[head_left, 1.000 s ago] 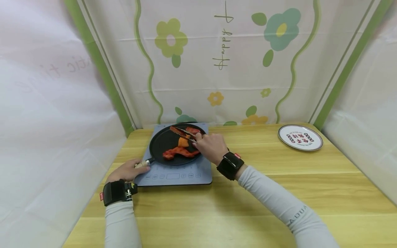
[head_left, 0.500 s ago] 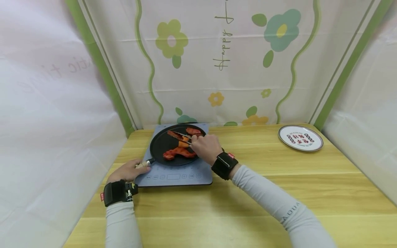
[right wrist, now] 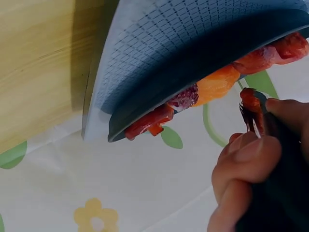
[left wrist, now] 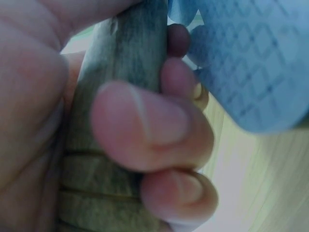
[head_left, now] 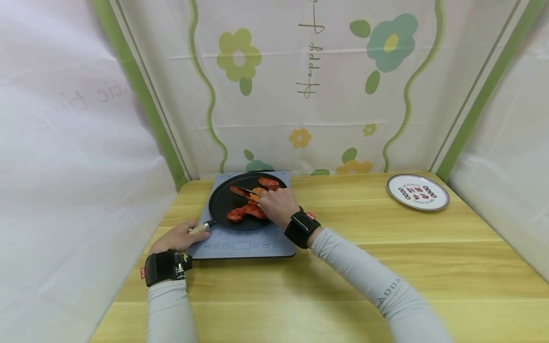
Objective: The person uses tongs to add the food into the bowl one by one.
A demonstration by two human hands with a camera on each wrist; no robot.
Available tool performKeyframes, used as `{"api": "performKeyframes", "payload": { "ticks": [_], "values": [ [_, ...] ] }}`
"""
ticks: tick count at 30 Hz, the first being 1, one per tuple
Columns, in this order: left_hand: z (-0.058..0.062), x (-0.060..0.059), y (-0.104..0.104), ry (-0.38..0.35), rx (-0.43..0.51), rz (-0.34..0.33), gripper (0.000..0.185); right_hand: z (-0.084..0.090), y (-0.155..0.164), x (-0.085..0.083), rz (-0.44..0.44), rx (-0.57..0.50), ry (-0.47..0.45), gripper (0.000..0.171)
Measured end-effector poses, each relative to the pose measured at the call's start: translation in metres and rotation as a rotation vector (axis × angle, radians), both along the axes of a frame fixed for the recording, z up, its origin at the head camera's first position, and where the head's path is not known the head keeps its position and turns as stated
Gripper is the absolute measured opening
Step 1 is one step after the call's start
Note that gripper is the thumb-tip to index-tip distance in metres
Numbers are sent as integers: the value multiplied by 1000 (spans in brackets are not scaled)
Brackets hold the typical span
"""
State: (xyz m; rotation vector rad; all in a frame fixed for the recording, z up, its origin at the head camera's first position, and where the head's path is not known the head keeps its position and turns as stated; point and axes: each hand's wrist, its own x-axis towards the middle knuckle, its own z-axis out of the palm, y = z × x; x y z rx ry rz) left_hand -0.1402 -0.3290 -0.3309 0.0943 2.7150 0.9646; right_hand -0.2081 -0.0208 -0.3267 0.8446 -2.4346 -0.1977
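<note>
My left hand [head_left: 177, 237] grips the wooden handle [head_left: 198, 229] of a flat black frying pan [head_left: 220, 205]; the left wrist view shows the fingers [left wrist: 154, 121] curled round it. Over the pan, my right hand [head_left: 279, 206] holds metal tongs [head_left: 249, 191] with a dark red piece of meat [head_left: 237, 191] at their tips. In the right wrist view the meat [right wrist: 250, 100] sits between the tong ends. A red marinated piece of meat [head_left: 241, 213], an orange piece [head_left: 257, 192] and another red piece [head_left: 268, 182] lie in the pan.
The pan stands on a pale blue induction cooktop [head_left: 261, 250] with touch buttons along its front. A white plate [head_left: 435, 202] with a dark rim and red print lies at the back right of the wooden table [head_left: 343, 286]. Flowered white sheets [head_left: 274, 109] enclose the table.
My right hand has moved left and slightly towards me with the tongs, and the meat at their tips has shifted left. My left hand stays on the pan's handle.
</note>
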Motion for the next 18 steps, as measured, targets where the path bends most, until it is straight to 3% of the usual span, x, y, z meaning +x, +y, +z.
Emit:
{"api": "performKeyframes", "payload": {
  "ticks": [10,18],
  "values": [
    [-3,-1,-2,9,-26,-16,28,-6,-11,-7,18,12,-16,33],
    [-1,-2,-1,-4,-51,-4,33,-3,-13,-4,4,22,104,46]
  ]
}}
